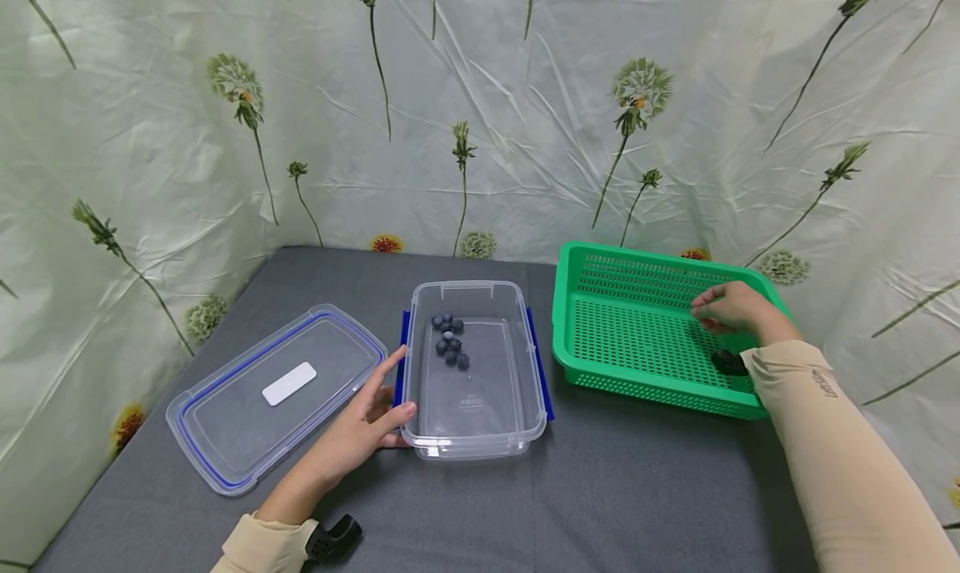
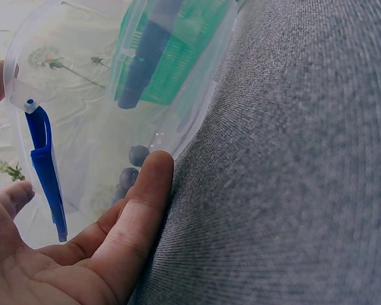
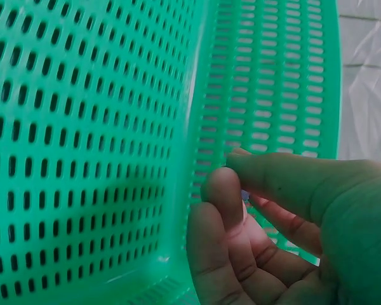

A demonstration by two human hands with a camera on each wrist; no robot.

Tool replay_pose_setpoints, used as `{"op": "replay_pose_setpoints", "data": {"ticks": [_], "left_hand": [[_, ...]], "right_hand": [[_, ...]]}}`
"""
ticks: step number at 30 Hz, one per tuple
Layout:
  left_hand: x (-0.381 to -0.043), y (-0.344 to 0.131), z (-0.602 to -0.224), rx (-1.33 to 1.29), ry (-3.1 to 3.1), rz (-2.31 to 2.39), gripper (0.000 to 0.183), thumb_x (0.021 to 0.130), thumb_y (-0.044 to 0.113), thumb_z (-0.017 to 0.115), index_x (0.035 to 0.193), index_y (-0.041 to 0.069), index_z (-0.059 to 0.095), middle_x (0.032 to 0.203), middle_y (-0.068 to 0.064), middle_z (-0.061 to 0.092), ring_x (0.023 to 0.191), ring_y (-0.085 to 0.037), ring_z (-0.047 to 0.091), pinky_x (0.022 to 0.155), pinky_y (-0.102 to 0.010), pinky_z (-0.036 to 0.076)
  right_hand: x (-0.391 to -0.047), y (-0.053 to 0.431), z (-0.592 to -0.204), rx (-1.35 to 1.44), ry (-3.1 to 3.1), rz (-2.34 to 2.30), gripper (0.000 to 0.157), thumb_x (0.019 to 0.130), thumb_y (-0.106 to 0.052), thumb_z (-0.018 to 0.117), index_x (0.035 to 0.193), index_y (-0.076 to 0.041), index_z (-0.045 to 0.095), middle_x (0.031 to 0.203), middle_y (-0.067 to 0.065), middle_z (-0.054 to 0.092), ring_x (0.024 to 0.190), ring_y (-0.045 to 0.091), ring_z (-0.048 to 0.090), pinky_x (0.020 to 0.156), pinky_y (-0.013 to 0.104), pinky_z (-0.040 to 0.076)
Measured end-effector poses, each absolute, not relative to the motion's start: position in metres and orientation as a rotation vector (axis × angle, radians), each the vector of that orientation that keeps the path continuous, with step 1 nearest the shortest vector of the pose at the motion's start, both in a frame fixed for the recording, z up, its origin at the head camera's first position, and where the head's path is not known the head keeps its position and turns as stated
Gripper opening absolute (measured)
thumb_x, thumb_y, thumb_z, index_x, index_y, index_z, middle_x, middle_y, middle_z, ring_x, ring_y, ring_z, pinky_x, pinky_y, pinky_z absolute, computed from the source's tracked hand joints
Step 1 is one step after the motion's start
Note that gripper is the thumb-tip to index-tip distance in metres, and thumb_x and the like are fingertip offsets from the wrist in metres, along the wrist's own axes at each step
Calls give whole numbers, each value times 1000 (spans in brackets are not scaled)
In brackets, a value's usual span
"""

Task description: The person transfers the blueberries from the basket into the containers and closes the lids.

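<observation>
A clear plastic food container point(image 1: 480, 406) with blue side latches stands lidless in the middle of the table, several blueberries point(image 1: 450, 348) lying inside toward its far left. My left hand point(image 1: 360, 427) rests on the container's left side, fingers spread, thumb at the rim. In the left wrist view a long finger point(image 2: 143, 210) lies along the wall beside the berries. Over the right part of a green perforated basket point(image 1: 622, 331), my right hand point(image 1: 731, 311) has thumb and fingers pinched together. A small bluish bit of a blueberry point(image 3: 244, 195) shows between them in the right wrist view, mostly hidden.
The container's clear lid point(image 1: 240, 423), with a blue seal and a white label point(image 1: 289, 384), lies slanted on the grey tablecloth point(image 1: 600, 490) at the left. Behind the table hangs a pale curtain point(image 1: 495, 82) printed with dandelions.
</observation>
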State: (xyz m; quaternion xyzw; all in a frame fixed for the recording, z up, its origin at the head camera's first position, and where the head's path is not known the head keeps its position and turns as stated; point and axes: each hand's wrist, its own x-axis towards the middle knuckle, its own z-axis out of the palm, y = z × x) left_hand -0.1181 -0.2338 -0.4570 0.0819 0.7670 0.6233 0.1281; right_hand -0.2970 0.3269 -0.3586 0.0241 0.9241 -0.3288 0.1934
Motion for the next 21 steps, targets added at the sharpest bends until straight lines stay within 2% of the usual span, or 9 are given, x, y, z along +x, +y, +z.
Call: {"op": "replay_pose_setpoints", "data": {"ticks": [10,21], "left_hand": [[-118,-234,-457,237,2227,1817,79,109,28,63,170,46,16,155,-35,46,126,-38,64,88,-45,67],[-117,-232,-455,238,2222,1823,78,110,24,61,171,44,16,154,-34,48,126,-39,64,89,-48,67]], "right_hand": [[-296,312,-354,-3,2590,-955,44,111,-14,58,141,18,51,92,3,74,82,10,70,78,30,64],[-295,293,-348,-53,2586,-1008,46,112,-17,56,145,15,50,97,4,77,86,11,73,84,32,65]]}}
